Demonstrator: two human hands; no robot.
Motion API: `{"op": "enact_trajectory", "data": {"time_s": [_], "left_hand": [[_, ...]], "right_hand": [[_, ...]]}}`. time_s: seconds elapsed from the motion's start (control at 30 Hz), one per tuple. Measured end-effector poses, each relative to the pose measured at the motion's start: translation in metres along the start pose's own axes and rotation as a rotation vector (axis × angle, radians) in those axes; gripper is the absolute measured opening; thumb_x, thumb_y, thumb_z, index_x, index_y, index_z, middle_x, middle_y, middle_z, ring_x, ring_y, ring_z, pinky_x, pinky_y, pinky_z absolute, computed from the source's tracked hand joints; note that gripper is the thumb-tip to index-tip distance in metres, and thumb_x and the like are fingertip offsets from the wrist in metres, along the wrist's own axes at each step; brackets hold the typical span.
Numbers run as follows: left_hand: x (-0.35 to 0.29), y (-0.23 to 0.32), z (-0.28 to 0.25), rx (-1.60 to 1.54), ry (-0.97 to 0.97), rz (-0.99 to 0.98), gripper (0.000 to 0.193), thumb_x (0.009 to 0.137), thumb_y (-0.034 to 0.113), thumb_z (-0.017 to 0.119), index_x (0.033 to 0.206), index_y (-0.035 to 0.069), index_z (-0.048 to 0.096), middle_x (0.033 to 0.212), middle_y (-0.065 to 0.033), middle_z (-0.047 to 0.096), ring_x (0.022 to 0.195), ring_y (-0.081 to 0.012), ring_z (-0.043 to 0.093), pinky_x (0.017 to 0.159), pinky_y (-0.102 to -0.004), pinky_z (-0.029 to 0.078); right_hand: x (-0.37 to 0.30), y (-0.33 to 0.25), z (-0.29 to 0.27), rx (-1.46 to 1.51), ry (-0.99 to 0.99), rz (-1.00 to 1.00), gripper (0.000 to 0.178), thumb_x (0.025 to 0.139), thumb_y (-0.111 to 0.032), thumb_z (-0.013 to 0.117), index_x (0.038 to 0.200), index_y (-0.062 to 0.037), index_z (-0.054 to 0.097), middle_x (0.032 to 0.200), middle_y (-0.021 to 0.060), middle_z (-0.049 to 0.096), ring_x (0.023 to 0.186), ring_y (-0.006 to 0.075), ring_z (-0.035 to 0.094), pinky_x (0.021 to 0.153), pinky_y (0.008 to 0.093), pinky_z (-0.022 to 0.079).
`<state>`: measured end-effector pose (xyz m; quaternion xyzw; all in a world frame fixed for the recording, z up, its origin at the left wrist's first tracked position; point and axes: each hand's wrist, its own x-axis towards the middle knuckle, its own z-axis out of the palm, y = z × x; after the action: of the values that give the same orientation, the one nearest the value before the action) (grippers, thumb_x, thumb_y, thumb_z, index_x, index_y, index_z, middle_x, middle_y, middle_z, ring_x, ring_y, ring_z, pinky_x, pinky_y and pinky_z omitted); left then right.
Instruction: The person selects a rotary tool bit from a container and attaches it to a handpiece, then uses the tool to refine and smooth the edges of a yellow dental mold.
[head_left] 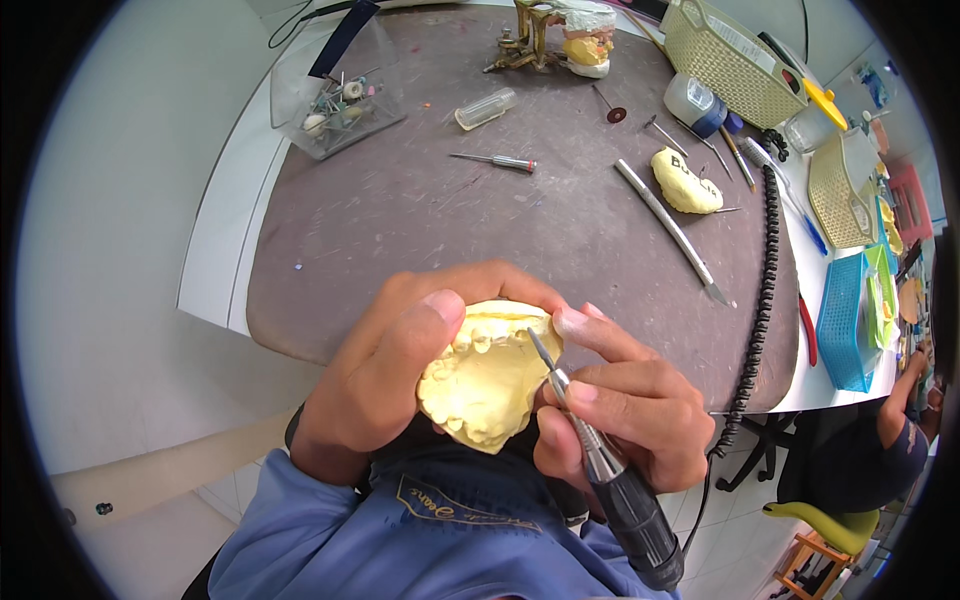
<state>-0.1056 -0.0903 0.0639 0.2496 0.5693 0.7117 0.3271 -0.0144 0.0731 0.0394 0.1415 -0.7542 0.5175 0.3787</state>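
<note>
A yellow plaster dental cast (490, 385) is held over my lap, just off the table's front edge, with its row of moulded teeth facing up. My left hand (385, 350) wraps round its left and far side, the thumb lying on top. In my right hand (635, 400) is a black and silver rotary handpiece (610, 470), gripped like a pen. Its pointed bur reaches the cast near the teeth at the far right; whether the tip touches, I cannot tell. Fingers of my right hand rest against the cast's right edge.
On the brown mat (400, 220) lie a small screwdriver (500, 162), a craft knife (670, 225) and another plaster piece (686, 182). A clear box of burs (340, 110) stands far left, an articulator (560, 35) at the back. A coiled cord (768, 270) runs down the right. A co-worker (870, 450) sits far right.
</note>
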Motion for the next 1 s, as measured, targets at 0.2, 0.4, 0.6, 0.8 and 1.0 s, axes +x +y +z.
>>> {"op": "enact_trajectory", "data": {"time_s": [0.2,0.4,0.6,0.8,1.0], "left_hand": [[0.001,0.0,-0.002,-0.02,-0.008,-0.006,0.058,0.096,0.041,0.035,0.111,-0.008,0.063,0.091,-0.0118,0.069,0.086,-0.0162,0.062,0.076,-0.0288,0.048],[0.004,0.004,0.012,-0.12,0.139,-0.03,0.065,0.092,0.043,0.037,0.107,-0.015,0.063,0.081,-0.0218,0.069,0.074,-0.0247,0.068,0.068,-0.0299,0.053],[0.009,0.01,-0.003,-0.097,0.004,-0.125,0.064,0.098,0.041,0.034,0.114,-0.015,0.06,0.084,-0.0234,0.069,0.081,-0.0273,0.072,0.074,-0.0334,0.057],[0.011,0.008,-0.008,-0.045,-0.039,-0.154,0.065,0.099,0.043,0.035,0.115,-0.015,0.06,0.088,-0.0231,0.07,0.082,-0.0257,0.072,0.074,-0.0319,0.057],[0.011,0.009,-0.01,-0.048,-0.067,-0.189,0.065,0.099,0.042,0.035,0.114,-0.015,0.063,0.095,-0.0211,0.071,0.088,-0.0214,0.069,0.079,-0.0295,0.054]], "right_hand": [[0.003,-0.004,0.001,-0.063,-0.001,0.053,0.028,0.074,-0.012,0.089,0.093,-0.0067,0.07,0.081,0.009,0.072,0.099,0.0337,0.074,0.088,0.0498,0.06],[-0.003,-0.004,-0.003,-0.088,0.069,0.01,0.032,0.072,-0.007,0.089,0.099,-0.009,0.07,0.074,0.0039,0.067,0.08,0.0223,0.073,0.085,0.0461,0.061],[-0.008,0.003,0.003,0.026,0.28,-0.046,0.039,0.069,0.0,0.088,0.102,-0.0063,0.068,0.067,0.0,0.056,0.053,0.0107,0.056,0.063,0.0315,0.057],[-0.002,-0.001,-0.002,0.004,0.131,0.033,0.033,0.07,0.0,0.085,0.1,-0.0005,0.071,0.076,0.0093,0.063,0.059,0.0145,0.063,0.057,0.0271,0.054],[-0.005,-0.004,0.008,-0.008,0.265,0.112,0.032,0.07,-0.004,0.089,0.091,-0.0061,0.065,0.075,0.0068,0.066,0.07,0.0188,0.07,0.08,0.0428,0.06]]}}
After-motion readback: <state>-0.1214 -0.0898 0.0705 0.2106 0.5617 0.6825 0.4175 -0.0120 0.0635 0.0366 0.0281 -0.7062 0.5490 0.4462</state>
